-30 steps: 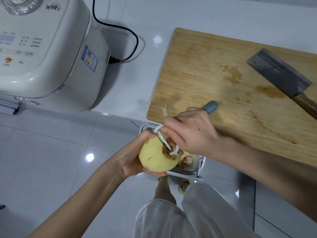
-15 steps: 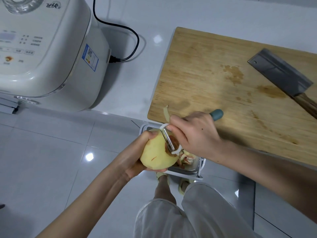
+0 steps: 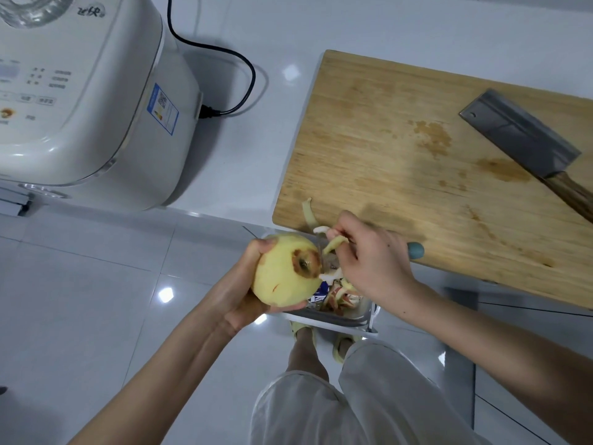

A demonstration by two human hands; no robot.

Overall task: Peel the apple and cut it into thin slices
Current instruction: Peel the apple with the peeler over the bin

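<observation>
My left hand (image 3: 239, 293) grips a mostly peeled pale yellow apple (image 3: 285, 273), its brown stem end with a bit of red skin turned towards me. My right hand (image 3: 372, 261) grips a peeler (image 3: 415, 251), whose blue-grey handle end sticks out to the right; its white head is just right of the apple, mostly hidden by my fingers. A curl of peel (image 3: 333, 242) hangs at the peeler head. Both hands are over a small bin (image 3: 349, 319) holding peels, below the counter's edge.
A wooden cutting board (image 3: 417, 175) lies on the white counter with a cleaver (image 3: 523, 139) at its right. A strip of peel (image 3: 308, 213) sits on the board's near corner. A white cooker (image 3: 83, 91) with a black cord (image 3: 237, 65) stands at the left.
The peeler has come off the apple's face and moved right, with a curl of peel on it. The apple has turned, showing its brown stem end.
</observation>
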